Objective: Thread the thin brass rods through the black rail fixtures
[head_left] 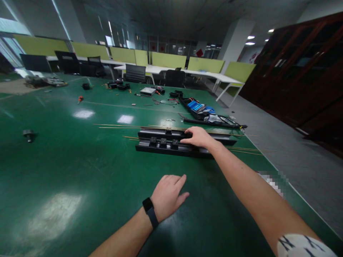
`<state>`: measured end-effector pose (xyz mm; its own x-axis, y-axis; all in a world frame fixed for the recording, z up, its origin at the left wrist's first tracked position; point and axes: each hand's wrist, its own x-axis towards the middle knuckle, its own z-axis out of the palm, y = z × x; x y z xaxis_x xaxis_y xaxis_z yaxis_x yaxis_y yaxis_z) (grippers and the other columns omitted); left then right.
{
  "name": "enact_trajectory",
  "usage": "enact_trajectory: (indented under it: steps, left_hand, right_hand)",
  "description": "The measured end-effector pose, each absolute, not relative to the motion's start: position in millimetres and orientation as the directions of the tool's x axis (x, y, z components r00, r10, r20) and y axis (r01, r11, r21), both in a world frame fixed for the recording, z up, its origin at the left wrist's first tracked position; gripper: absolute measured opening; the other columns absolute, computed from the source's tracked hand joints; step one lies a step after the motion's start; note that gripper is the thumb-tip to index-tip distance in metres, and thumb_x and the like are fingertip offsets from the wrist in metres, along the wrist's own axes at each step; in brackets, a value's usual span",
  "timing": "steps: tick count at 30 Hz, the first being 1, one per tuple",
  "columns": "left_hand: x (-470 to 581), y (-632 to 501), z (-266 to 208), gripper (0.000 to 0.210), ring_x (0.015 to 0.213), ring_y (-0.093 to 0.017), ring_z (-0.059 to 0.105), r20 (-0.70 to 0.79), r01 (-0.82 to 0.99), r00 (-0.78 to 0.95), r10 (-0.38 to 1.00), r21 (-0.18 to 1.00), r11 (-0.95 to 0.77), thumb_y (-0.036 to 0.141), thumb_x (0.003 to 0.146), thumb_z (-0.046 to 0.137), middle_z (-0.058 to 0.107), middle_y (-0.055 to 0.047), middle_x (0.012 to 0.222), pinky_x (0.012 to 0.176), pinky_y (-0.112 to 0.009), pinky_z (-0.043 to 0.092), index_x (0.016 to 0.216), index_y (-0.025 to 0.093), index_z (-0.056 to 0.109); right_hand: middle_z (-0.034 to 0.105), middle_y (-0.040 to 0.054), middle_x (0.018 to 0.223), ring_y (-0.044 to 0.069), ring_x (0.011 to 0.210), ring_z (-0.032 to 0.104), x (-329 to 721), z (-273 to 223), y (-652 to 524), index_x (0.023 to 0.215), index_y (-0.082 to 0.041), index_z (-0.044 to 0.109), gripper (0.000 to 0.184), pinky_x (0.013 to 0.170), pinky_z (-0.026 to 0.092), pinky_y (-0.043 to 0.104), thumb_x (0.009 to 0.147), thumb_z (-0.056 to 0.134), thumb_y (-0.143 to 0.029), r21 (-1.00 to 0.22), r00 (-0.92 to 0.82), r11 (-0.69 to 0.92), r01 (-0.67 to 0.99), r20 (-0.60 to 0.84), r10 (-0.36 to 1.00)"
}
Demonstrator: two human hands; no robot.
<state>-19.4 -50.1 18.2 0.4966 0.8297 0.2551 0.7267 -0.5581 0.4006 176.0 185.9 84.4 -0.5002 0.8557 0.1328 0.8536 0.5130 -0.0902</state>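
Observation:
Two long black rails [184, 153] with grey inner channels lie parallel on the green table [93, 178]. Three small black blocks [163, 143] sit in the near rail, left of my right hand [197, 137]. That hand reaches over the rails with thumb and forefinger apart; whether its fingertips touch anything there I cannot tell. Thin brass-coloured rods [118, 126] run along the rails and stick out past both ends. Nearer to me, my left hand [168, 194], with a black watch [150, 210] on the wrist, hovers over the tabletop, fingers stretched out and holding nothing.
Behind the rails lies a black frame [211, 123] with blue packets [197, 106]. Farther back are a white box [148, 91], black trays [176, 94] and scattered small parts. A dark cylindrical fitting [28, 135] stands at left. The table's edge runs along the right.

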Motion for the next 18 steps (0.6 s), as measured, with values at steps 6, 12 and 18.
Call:
enact_trajectory:
  steps: [6, 12, 18]
  left_hand:
    - [-19, -48, 19, 0.053, 0.113, -0.027, 0.066, 0.256, 0.719, 0.499, 0.828, 0.411, -0.56, 0.037, 0.095, 0.067, 0.07, -0.011, 0.124, 0.099, -0.045, 0.054, 0.141, 0.016, 0.051]
    - [-20, -46, 17, 0.057, 0.113, -0.026, 0.065, 0.242, 0.705, 0.504, 0.829, 0.439, -0.557, 0.038, 0.095, 0.067, 0.069, -0.011, 0.125, 0.099, -0.045, 0.053, 0.144, 0.015, 0.049]
    - [-21, -46, 20, 0.058, 0.112, -0.026, 0.065, 0.238, 0.703, 0.501, 0.832, 0.449, -0.552, 0.038, 0.094, 0.068, 0.069, -0.01, 0.125, 0.099, -0.045, 0.053, 0.144, 0.017, 0.048]
  right_hand:
    - [0.062, 0.0191, 0.142, 0.037, 0.128, 0.06, 196, 83, 240, 0.144, -0.014, 0.057, 0.096, 0.106, 0.047, 0.044, 0.067, 0.082, -0.066, 0.003, -0.388, 0.388, 0.922, 0.044, 0.921]
    - [0.072, 0.0152, 0.127, 0.034, 0.114, 0.068, 191, 73, 266, 0.128, -0.019, 0.069, 0.085, 0.094, 0.052, 0.038, 0.061, 0.083, -0.07, 0.028, -0.43, 0.442, 0.896, -0.189, 0.883]
    - [0.076, 0.0108, 0.116, 0.032, 0.106, 0.071, 191, 79, 267, 0.12, -0.02, 0.074, 0.076, 0.089, 0.053, 0.035, 0.06, 0.083, -0.066, 0.033, -0.505, 0.515, 0.857, -0.15, 0.85]
